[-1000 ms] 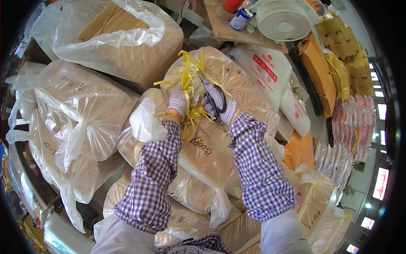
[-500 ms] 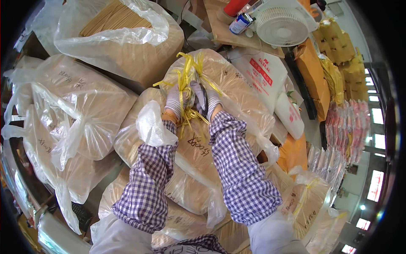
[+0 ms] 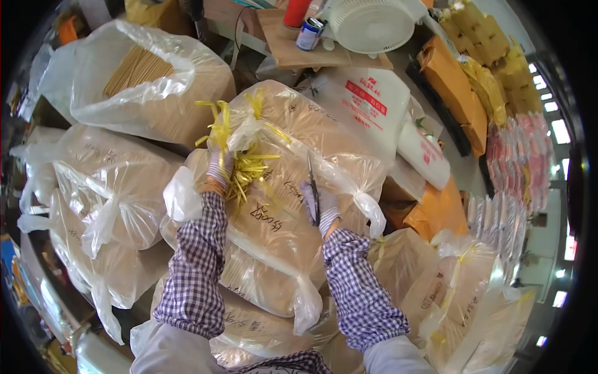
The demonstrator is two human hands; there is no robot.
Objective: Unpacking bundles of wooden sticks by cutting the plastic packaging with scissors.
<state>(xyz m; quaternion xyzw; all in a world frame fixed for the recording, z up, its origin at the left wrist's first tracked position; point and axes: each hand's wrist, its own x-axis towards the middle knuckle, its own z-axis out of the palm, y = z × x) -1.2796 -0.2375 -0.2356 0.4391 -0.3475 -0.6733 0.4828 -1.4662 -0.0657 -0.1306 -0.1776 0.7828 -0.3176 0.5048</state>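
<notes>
My left hand (image 3: pixel 219 167), in a striped glove, is closed on a bunch of yellow plastic ties (image 3: pixel 252 169) at the far left side of a clear plastic sack (image 3: pixel 311 131). More yellow strands and a crumpled end of clear plastic stick up just beyond the fingers. Nearer to me and to the right, my right hand (image 3: pixel 325 207) grips a pair of dark-handled scissors (image 3: pixel 313 177), their blades pointing away from me. The scissors are apart from the ties, above the sacks of tan contents. Checked sleeves cover both forearms.
Filled clear sacks (image 3: pixel 118 162) are piled at the left. An opened sack (image 3: pixel 205 75) of thin sticks stands at the far left. A white fan (image 3: pixel 372 25) and a blue can (image 3: pixel 310 34) rest on a board. Orange packages (image 3: pixel 436 209) lie to the right.
My right hand has drawn back toward me and rightward with the scissors, away from the ties. My left hand has shifted left with the yellow bunch, and the hands are now apart.
</notes>
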